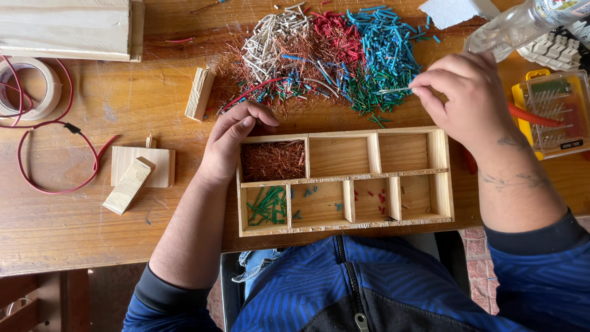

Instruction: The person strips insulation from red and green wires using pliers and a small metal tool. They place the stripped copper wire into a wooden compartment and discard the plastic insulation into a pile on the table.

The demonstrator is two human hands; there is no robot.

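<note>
So the wooden tray (439, 175) with its seven compartments sits at the near edge of the table (74, 209), right in front of the person. The left hand (232, 142) rests on the tray's top left corner, fingers curled loosely over the rim, thumb side toward the pile, not gripping anything that I can see. The right hand (462, 98) hovers over the right end of the pile of wire bits (332, 52), fingertips pinched together on a thin pale sliver (393, 90) that pokes out to the left. Can't honestly tell if it's a stripped wire piece or a tool tip, it's too thin.

The pile itself is a mix of white, red, blue and green insulation pieces plus copper strands, sitting just behind the tray. In the tray, the top left compartment holds copper strands (272, 160), the bottom left has green pieces (268, 206), and next to it there are a few blue and then a few red bits. The other compartments look bare.

Stuff that's cut off: a clear plastic bottle (516, 24) at the top right, a yellow box of screwdriver bits (553, 110) partly behind the right wrist, and a roll of tape (27, 86) at the left edge. There's also a red cable (55, 184) looping near some wood blocks (138, 172).
</note>
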